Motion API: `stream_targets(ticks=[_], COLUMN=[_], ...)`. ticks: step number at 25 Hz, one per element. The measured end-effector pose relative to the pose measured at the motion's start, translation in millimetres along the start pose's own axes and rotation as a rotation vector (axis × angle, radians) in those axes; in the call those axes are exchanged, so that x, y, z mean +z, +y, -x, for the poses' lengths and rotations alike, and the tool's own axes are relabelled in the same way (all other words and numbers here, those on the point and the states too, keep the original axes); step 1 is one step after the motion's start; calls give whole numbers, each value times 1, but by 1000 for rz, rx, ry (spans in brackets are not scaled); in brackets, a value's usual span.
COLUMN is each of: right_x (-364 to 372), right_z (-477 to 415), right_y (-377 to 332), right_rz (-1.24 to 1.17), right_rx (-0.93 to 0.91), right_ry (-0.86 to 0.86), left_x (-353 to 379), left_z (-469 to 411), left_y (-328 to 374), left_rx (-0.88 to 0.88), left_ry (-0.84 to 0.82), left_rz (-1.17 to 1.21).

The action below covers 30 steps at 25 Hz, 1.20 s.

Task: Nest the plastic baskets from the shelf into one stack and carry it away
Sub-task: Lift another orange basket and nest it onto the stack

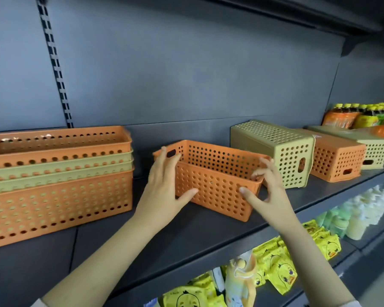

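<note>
An orange perforated basket (215, 185) stands upright in the middle of the dark shelf (186, 235). My left hand (164, 185) grips its left end, thumb on the front wall and fingers over the rim. My right hand (266, 185) holds its right end at the rim. To the left stands a nested stack (58, 185) of orange and green baskets. To the right lie upside down a green basket (275, 149), an orange basket (339, 156) and another green basket (372, 149).
Yellow-capped bottles (359, 116) and orange packets (339, 120) stand at the shelf's far right. The shelf below holds yellow duck-print packets (282, 271) and pale bottles (359, 213). A slotted upright (56, 67) runs down the grey back panel.
</note>
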State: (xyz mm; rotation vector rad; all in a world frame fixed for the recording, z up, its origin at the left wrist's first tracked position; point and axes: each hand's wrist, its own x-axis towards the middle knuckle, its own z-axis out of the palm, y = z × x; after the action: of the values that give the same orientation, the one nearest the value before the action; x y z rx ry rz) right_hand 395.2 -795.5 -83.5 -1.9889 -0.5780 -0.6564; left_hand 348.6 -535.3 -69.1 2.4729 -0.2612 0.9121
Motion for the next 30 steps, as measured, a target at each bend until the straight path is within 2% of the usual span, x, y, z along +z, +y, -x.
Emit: stream_targets(ticks=[4,7,11,15,18,21,25,30], right_x=[-3,5,7,5,4,3,-10,-2], right_z=[12,9,6,5,3,-2,-30,-76], right_y=[31,43,51,53,53,46,7,-68], right_rz=[-363,-284,-113,-46,-66,-267,-505,-578], right_rx=[127,214,250,239,261,273,189,44], right_ry=[-22,-53,-53,-1,-11,44,119,108], left_x=[44,54,56,51,42,24,-20,-109], left_z=[-14,-16,-10,-6,-6,-12,-28,-46], left_y=[9,-1,-20,-28,-13,4,25,13], left_rx=[-369,-519,-686,-677,-554,-407,-251,-203], left_ry=[116,156,43,41,80,151,317,458], left_rz=[378,522,574,321,424,490,384,266])
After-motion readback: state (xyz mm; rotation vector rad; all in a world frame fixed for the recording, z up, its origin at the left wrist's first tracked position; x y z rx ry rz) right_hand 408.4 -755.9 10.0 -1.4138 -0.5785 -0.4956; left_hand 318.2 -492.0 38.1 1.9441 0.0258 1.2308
